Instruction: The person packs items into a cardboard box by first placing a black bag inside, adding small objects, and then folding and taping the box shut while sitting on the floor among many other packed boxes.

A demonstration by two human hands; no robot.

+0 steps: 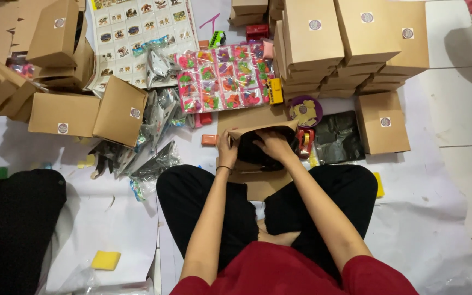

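I sit cross-legged on the floor with an open brown cardboard box point(258, 131) in front of my knees. My left hand point(226, 146) grips the box's left side under the raised flap. My right hand point(271, 145) presses a black plastic-wrapped item point(258, 155) down inside the box. A thin black band circles my left wrist. What lies under the black wrap is hidden.
Stacks of closed brown boxes point(350, 43) with round stickers stand at the back right, more boxes point(83, 112) at the left. A sheet of colourful toy packets point(225, 82), a tape dispenser point(304, 141), black plastic bags point(338, 137) and a yellow sponge point(106, 260) lie around. Another person's dark-clothed leg point(15, 218) is at the left.
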